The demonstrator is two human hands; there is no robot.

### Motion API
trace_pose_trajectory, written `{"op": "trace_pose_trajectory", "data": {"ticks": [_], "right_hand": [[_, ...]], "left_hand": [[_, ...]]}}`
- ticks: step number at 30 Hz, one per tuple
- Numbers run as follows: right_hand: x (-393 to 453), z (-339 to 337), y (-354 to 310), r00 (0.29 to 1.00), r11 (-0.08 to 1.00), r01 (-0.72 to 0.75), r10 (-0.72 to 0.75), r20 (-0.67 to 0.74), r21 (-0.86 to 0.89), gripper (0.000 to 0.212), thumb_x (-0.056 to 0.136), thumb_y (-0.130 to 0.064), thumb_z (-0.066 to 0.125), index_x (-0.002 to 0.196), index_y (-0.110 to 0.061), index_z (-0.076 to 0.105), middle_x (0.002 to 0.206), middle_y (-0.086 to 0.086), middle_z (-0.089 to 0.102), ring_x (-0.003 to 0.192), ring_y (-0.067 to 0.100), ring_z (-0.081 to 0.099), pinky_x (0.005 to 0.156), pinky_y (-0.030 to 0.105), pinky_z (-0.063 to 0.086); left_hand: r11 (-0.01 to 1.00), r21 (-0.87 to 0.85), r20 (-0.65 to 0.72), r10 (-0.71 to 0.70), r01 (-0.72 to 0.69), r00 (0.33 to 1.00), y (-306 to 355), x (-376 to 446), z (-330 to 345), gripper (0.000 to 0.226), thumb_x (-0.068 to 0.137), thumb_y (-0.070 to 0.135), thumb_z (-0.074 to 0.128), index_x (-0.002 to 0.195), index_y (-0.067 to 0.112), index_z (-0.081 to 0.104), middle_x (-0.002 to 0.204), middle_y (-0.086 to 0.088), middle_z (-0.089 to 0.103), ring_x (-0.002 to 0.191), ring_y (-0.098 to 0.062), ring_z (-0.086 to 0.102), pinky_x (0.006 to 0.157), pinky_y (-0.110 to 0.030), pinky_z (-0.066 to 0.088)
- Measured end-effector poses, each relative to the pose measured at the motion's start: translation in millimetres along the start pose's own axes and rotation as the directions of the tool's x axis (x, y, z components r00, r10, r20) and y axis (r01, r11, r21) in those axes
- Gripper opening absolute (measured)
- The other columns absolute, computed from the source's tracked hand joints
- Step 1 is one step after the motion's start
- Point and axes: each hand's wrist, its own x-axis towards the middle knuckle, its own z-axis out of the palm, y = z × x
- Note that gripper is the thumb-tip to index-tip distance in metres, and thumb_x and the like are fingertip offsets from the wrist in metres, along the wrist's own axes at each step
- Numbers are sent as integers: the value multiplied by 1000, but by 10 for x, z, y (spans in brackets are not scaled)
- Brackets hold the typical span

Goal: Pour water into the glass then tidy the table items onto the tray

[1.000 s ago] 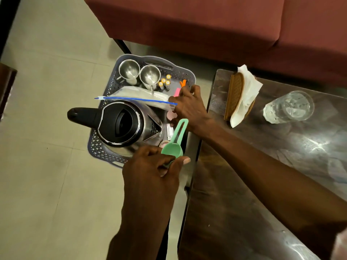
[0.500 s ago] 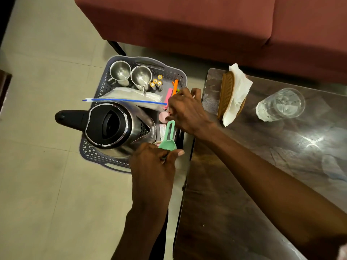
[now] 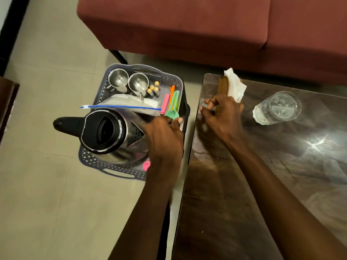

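We are in the tidying half of the job, as we judge it: the glass [image 3: 277, 107] stands on the dark table [image 3: 262, 184] with water in it, well apart from the grey tray [image 3: 120, 172] that sits lower down, just beside the table's left edge. Our left hand [image 3: 165, 139] is over the tray's right side, thumb and fingers pinched on the bowl end of a green scoop [image 3: 173, 109], whose looped handle lies along the orange [image 3: 171, 94] and pink [image 3: 166, 106] pieces already there. To set it down well, we would lower it flat into that narrow strip between the zip bag [image 3: 131, 106] and the tray wall, handle parallel with its neighbours, and let go only once it rests, keeping the wrist clear of the kettle [image 3: 110, 130] (its spout sits close under the knuckles). Our right hand [image 3: 223, 117] is back over the table's near corner, fingers curled loosely with nothing clearly between them; whether they touch anything we cannot tell. Next for it, we think, is the wooden holder [image 3: 222, 87] with the white napkin [image 3: 235, 85], which wants a grip around both so the paper does not slide off. The two steel cups [image 3: 128, 82] and the batteries [image 3: 154, 89] need no moving. As for writing, we read no brand or label anywhere; the kettle lid, the batteries and the bag show nothing legible at this sharpness
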Motion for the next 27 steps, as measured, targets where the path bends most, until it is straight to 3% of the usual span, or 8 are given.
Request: {"op": "trace_pose_trajectory", "data": {"ticks": [5,8,11,14,18,24,27], "right_hand": [[-148,-50,-83,1000,997,30,-29,-8,73,22,87,-18,71,77,-20,51,97,2,68,106,21,61,104,40,36],[-189,-74,-132,999,993,44,-43,-8,113,26,86,-16,72,76,-22,49,96,2,68,102,20,62,100,53,44],[-229,-92,-142,998,989,62,-62,-5,132,26,85,-13,72,75,-21,49,94,2,67,98,20,62,95,53,48],[-265,-102,-113,998,987,63,-66,19,145,26,85,-11,71,74,-20,49,94,1,67,99,18,63,93,52,50],[-323,-109,-32,998,982,56,-60,17,178,25,85,-8,71,74,-17,51,93,4,68,99,17,65,83,38,57],[-435,-101,53,999,978,30,-35,17,205,23,83,-7,73,73,-13,53,88,4,68,94,20,67,81,47,56],[-494,-128,70,999,972,30,-34,12,234,23,83,-6,74,74,-10,54,88,3,68,94,18,67,80,38,58]], "left_hand": [[996,-23,-25,-82,81,996,-64,137,247,20,93,17,62,95,1,72,95,-22,69,97,-36,61,81,-40,50],[992,-41,-4,-117,117,993,-81,156,346,19,92,12,61,101,-2,70,100,-23,68,97,-36,64,83,-38,55],[955,-162,32,-245,247,969,-119,192,435,21,93,12,62,109,-2,66,115,-22,63,108,-35,62,93,-43,53],[901,-245,45,-357,357,933,-178,295,507,20,92,13,63,107,2,69,118,-19,65,113,-31,61,97,-38,51],[872,-308,50,-384,380,922,-200,406,577,15,89,9,66,100,3,75,109,-18,72,102,-30,67,93,-35,54],[871,-330,46,-370,364,928,-257,444,642,20,88,12,69,106,6,73,112,-18,70,108,-31,64,96,-39,52],[879,-346,27,-341,329,940,-290,386,622,24,88,14,69,110,5,71,111,-19,70,104,-30,66,94,-37,53]]}}
